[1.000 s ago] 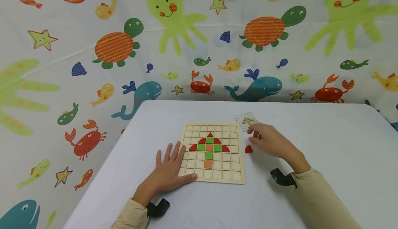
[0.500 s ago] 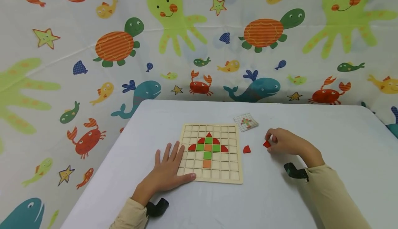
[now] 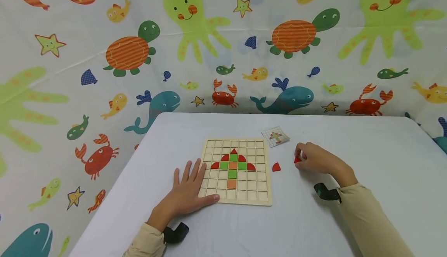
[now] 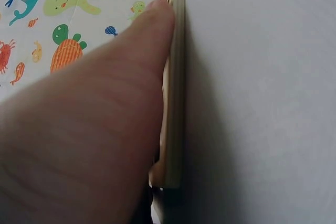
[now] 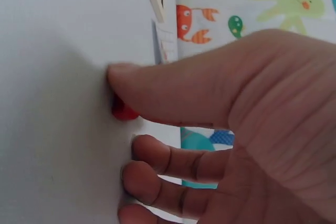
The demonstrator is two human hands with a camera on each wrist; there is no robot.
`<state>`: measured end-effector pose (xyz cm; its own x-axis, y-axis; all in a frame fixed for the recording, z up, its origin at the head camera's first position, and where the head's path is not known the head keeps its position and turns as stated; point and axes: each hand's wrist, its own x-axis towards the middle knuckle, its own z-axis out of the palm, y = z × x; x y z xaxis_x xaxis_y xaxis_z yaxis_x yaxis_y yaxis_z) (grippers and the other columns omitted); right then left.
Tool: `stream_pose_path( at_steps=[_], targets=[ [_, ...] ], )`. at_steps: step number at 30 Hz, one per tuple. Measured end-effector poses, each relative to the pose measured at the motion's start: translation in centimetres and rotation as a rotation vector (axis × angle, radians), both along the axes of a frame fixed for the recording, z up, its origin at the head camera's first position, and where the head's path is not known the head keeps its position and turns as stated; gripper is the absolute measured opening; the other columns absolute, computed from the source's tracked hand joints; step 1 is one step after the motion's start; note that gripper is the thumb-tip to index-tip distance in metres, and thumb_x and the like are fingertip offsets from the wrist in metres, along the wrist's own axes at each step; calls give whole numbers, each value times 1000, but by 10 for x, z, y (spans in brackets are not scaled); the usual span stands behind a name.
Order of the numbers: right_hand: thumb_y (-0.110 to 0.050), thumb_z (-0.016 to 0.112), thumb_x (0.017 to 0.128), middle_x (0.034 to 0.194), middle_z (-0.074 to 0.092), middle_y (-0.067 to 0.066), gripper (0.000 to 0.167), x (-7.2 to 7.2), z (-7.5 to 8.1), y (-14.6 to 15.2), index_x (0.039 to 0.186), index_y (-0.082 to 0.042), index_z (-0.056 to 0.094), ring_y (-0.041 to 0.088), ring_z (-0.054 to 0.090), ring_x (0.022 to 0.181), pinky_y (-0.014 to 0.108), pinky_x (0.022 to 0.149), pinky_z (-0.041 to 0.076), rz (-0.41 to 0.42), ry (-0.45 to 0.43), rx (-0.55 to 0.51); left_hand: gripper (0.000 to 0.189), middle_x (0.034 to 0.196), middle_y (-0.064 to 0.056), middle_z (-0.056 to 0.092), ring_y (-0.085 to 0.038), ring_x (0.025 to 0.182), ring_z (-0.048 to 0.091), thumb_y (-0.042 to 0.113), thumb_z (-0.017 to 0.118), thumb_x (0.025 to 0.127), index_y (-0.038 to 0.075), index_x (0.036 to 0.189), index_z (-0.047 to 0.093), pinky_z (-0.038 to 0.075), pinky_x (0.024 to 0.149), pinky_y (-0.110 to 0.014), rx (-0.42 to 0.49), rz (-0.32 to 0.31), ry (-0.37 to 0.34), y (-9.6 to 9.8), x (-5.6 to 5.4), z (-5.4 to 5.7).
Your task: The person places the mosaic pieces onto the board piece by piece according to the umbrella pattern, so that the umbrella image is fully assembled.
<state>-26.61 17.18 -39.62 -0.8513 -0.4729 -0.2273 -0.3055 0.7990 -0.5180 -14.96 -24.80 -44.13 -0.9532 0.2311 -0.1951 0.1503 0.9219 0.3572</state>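
Observation:
A square wooden grid board [image 3: 258, 195] lies on the table with a pattern of red, green and orange pieces in its middle. My left hand [image 3: 186, 197] rests spread on the board's left and lower-left edge. In the left wrist view its thumb [image 4: 131, 61] lies along the edge of the board [image 4: 177, 103]. To the right of the board, my right hand [image 3: 319, 159] pinches a small red piece [image 3: 297, 159] between thumb and finger, at or just above the table; the fingers partly cover it. A loose red piece [image 3: 276, 167] with one curved side lies between board and right hand.
Behind the right hand, near the board's upper right corner, lies a small picture card [image 3: 275, 137] printed with a similar pattern on a grid. The white table [image 3: 223, 231] ends at a curtain [image 3: 206, 82] printed with sea animals.
My right hand has moved away from the card to the right, where a red piece shows in its fingers, then slightly back left. My left hand has kept its place on the board.

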Motion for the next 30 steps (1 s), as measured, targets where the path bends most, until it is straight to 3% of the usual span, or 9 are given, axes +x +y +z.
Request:
stream_pose_path(
  at_steps=[11,21,30],
  targets=[
    [-9,80,95,92,57,10,26,0,5,-7,111,0,62,27,55,85,38,72,51,4,44,20,119,179,-16,3,-44,162,-6,80,61,90,5,172,18,-9,120,-73,-15,-4,7,1,-4,1],
    [-4,77,96,90,59,9,18,-2,3,-16,104,1,62,25,56,84,40,76,55,18,61,27,119,179,-17,3,-45,162,-6,79,62,90,4,171,18,-9,119,-73,-7,1,3,0,-3,0],
    [-3,78,95,87,58,7,22,-1,-1,-16,104,1,58,23,55,81,38,73,51,3,77,-40,119,179,-16,2,-44,162,-7,79,62,90,5,172,18,-10,119,-73,1,4,5,0,-2,-1]
  ],
)
